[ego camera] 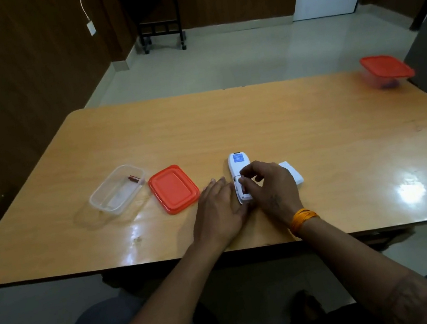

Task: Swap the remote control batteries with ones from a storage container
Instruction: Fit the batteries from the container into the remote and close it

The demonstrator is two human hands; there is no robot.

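— Where is the remote?

— The white remote (239, 171) lies face down on the wooden bench (257, 125), near its front edge, with its battery bay open at the near end. The left hand (219, 212) rests flat against its left side, fingers stretched out and holding nothing. The right hand (270, 183) is curled over the bay, fingers (246, 174) pinched down at a battery (244, 189) there; whether it is seated or merely held, I cannot tell.

— And the storage container?

— The clear container (117, 190) stands open to the left, one reddish battery (134, 178) lying against its far wall. Its orange lid (173, 188) lies on the bench between it and the left hand. The remote's white cover (293, 173) sits just right of the right hand, partly hidden.

— Anything else?

— A second container (386, 71), orange lid on, at the far right corner.
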